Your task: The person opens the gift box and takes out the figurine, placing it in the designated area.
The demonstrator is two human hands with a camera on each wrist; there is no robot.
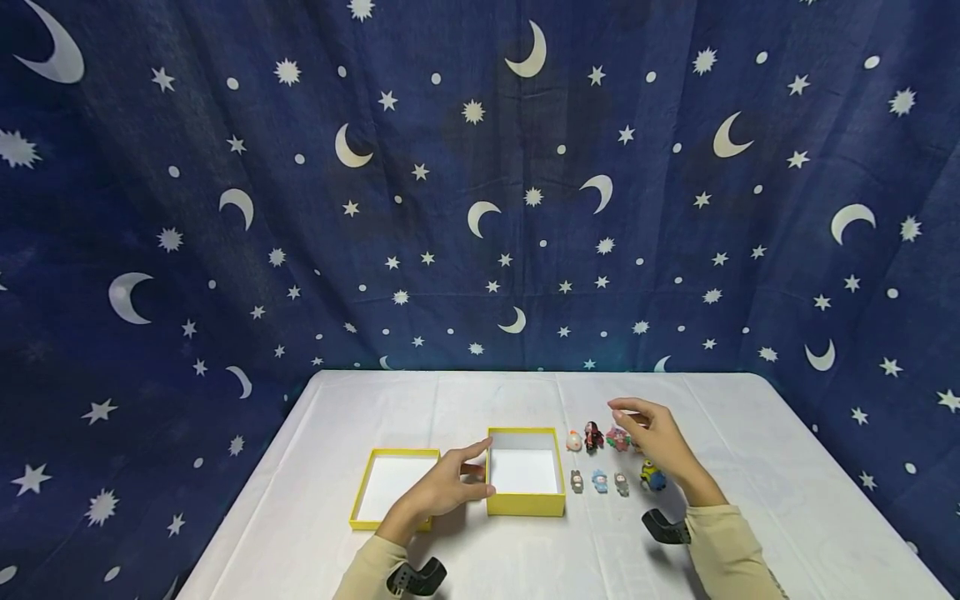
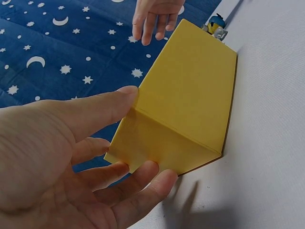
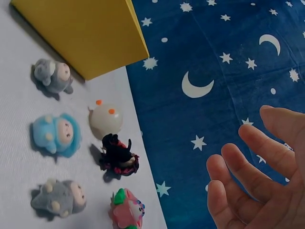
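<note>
A yellow box (image 1: 525, 504) with a white inside stands uncovered at the middle of the table. My left hand (image 1: 453, 482) touches its left side; in the left wrist view the thumb (image 2: 107, 107) lies at a corner edge and the fingertips rest along the side wall. My right hand (image 1: 656, 433) hovers over the right part of the toys, with nothing in its loosely bent fingers. Below it are a Minion figure (image 1: 651, 475) and a pink-and-green figure (image 1: 618, 438). Further left stand a dark-haired figure (image 1: 592, 437) and a round white figure (image 1: 573, 440).
A shallow yellow-edged lid (image 1: 367, 492) lies white inside up, left of the box and partly behind my left arm. Nearer the front, two grey plush figures (image 3: 59, 198) flank a blue one (image 3: 57, 134), right of the box. A starry curtain (image 1: 450, 250) hangs behind the table.
</note>
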